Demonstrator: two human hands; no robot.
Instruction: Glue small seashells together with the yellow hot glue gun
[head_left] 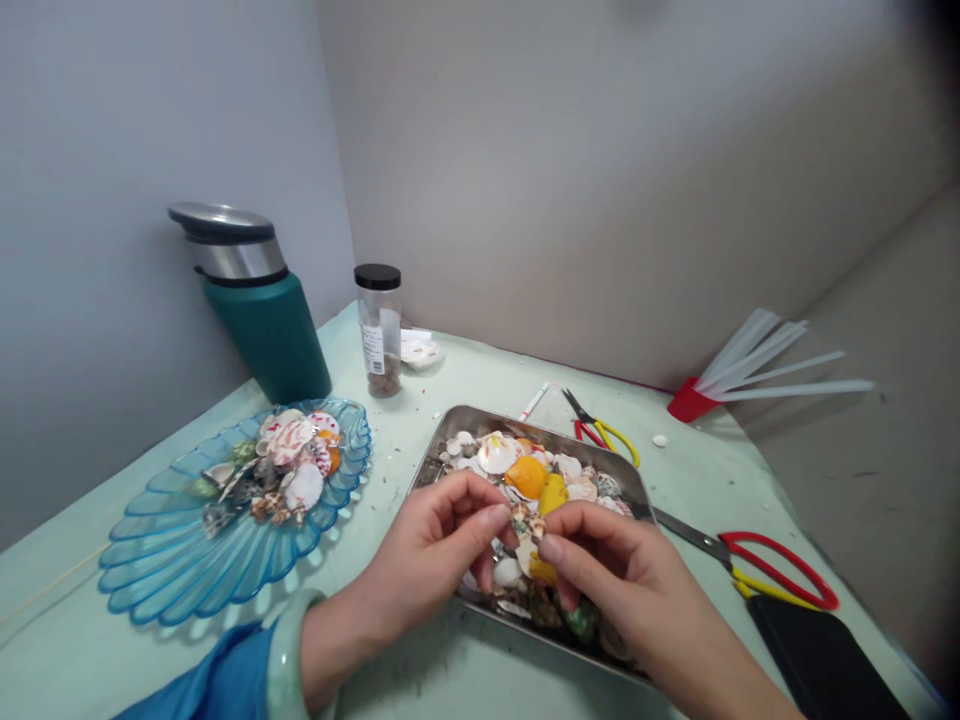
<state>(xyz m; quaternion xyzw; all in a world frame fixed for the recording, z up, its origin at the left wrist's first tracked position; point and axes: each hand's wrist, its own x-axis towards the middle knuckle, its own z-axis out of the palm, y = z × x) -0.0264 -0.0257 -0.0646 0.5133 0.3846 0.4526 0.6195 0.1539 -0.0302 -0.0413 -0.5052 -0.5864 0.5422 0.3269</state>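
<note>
Closely paired above the metal tray (480, 416), the two hands worked with a few small speckled shells (519, 516). The left hand (442, 530) had its thumb and forefinger pinched on the left side of them, and the right hand (622, 560) gripped the right side between thumb and forefinger; a narrow gap separated the two sets of fingertips. The other fingers of both hands were curled under. A green bangle (286, 655) circled the left wrist, just beyond a blue sleeve (214, 682).

Beneath the hands, the tray was full of mixed shells, among them an orange shell (527, 478) with a yellow piece (553, 494) beside it. Off to the left on the pale green table (397, 675), a blue scalloped plate (247, 590) held a heap of shells (291, 440). Behind the plate stood a teal bottle (266, 335), and to its right a clear jar (379, 335) with a black lid and brown bits at the bottom.

Beyond the tray lay small scissors (591, 421) and a marker (534, 402). Farther right, a red cup (688, 400) held whitish sticks (750, 358). Nearer, large scissors (726, 548) lay beside the tray, touching or very close to a flat black object (817, 655).
</note>
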